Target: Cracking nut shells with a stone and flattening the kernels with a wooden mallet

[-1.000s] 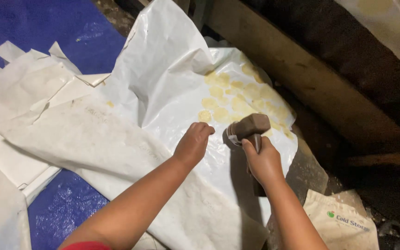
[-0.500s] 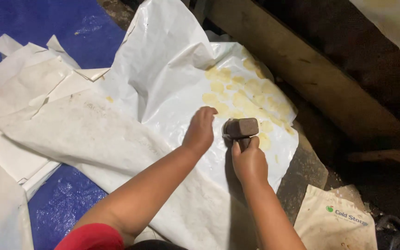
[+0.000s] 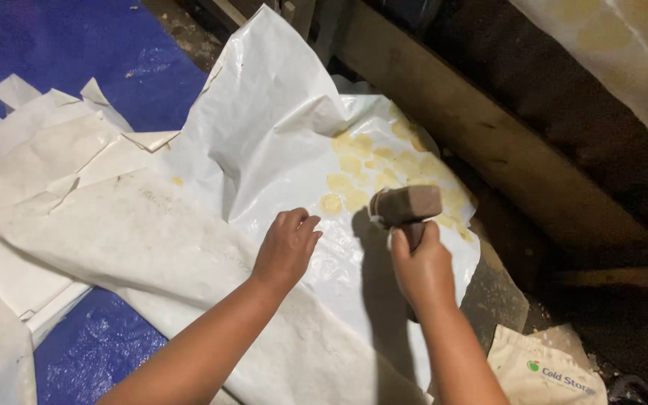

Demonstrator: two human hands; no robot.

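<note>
My right hand (image 3: 420,264) grips the handle of a brown hammer (image 3: 406,205), whose blocky head is raised just above a glossy white sheet (image 3: 279,127). Pale yellow round flattened patches (image 3: 373,165) are spread over that sheet, under and beyond the hammer head. My left hand (image 3: 286,246) rests on the sheet with its fingers curled, pressing it down just left of the hammer. One round patch (image 3: 331,203) lies right by my left fingertips.
Dull white paper sheets (image 3: 76,217) overlap on a blue tarp (image 3: 54,52) at left. A thick wooden beam (image 3: 489,142) runs diagonally behind the sheet. A cream bag with a green mark (image 3: 545,371) lies at lower right. Another stained white sheet (image 3: 624,52) hangs at upper right.
Both hands moved up and to the left over the glossy sheet. The hammer head stays raised, now nearer the yellow patches. My left hand keeps pressing the sheet.
</note>
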